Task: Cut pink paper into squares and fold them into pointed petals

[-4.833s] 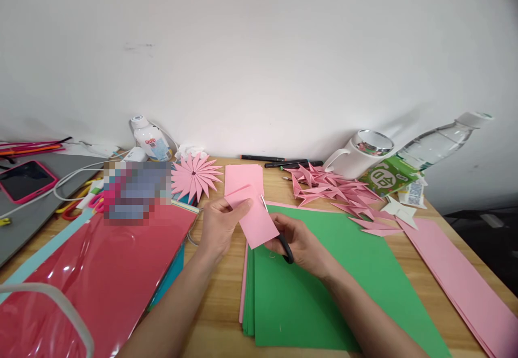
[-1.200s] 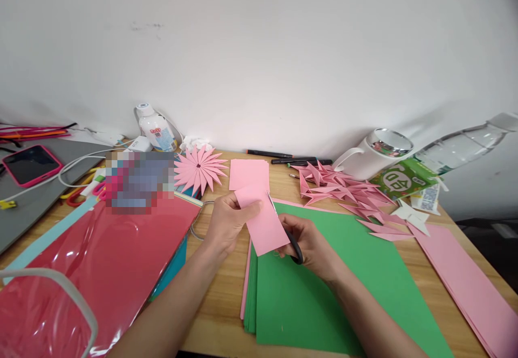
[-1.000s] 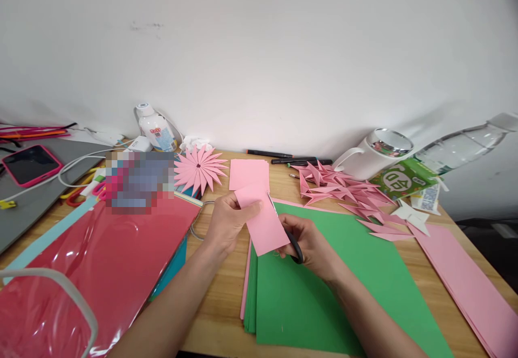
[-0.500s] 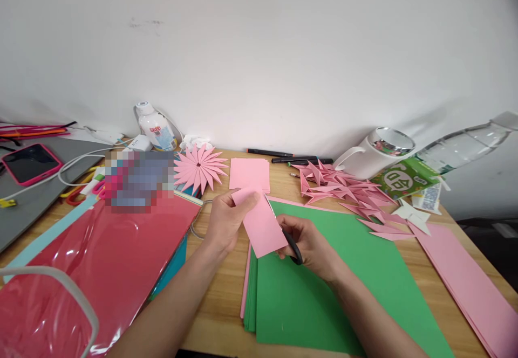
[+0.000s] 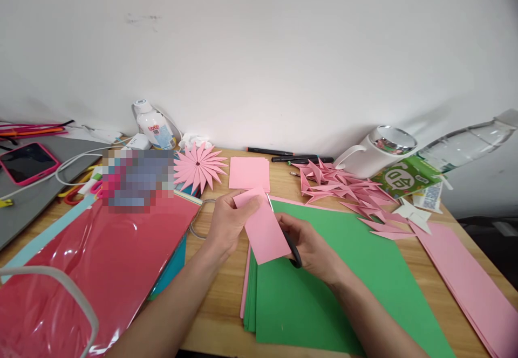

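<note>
A pink paper strip [image 5: 266,234] is pinched between the thumb and fingers of my left hand [image 5: 229,220], thumb on top. My right hand [image 5: 303,239] grips black-handled scissors [image 5: 293,250], whose blades lie along the paper's right edge, partly hidden by it. Just beyond the strip rests a stack of pink paper squares [image 5: 249,173]. Below my right hand lies a pile of green paper sheets [image 5: 343,293], with pink paper showing at its edges.
A pink pinwheel-like paper flower [image 5: 198,165] and white bottle [image 5: 154,126] stand left. Folded pink paper pieces [image 5: 335,183], a white mug [image 5: 368,156] and pink strips [image 5: 469,282] are right. Black pens [image 5: 303,159] lie by the wall. Red wrapped sheets [image 5: 105,272] cover the left side.
The pink strip has shifted slightly right and down along with my left hand, beside the scissors. My right hand stays nearly in place, still on the scissors.
</note>
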